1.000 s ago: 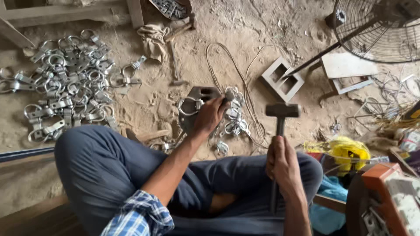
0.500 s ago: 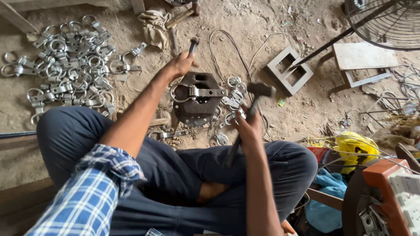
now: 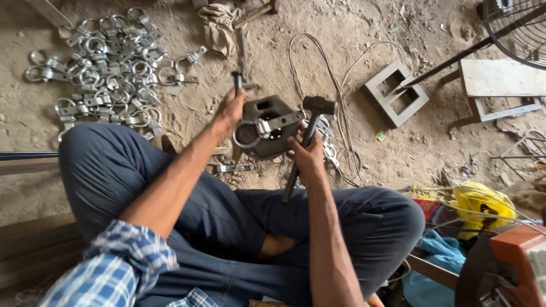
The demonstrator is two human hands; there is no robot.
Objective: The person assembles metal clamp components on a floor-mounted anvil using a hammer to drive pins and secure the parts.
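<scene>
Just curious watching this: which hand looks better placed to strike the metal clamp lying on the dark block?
Probably the right hand: it grips the hammer, head raised beside the clamp. The left hand holds a dark rod.

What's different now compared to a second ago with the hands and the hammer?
The left hand left the dark iron block and took hold of a short dark metal rod. The right hand swung the dark-headed hammer closer to the block. The silver ring clamp stayed on it.

A dark, matt metal block [image 3: 272,126] is seen on rough, dusty earth [image 3: 352,23]. Shiny metal clamps [image 3: 108,62] are heaped nearby. The hammer [image 3: 310,131] is dull metal; the rag [image 3: 219,28] is crumpled cloth.
</scene>
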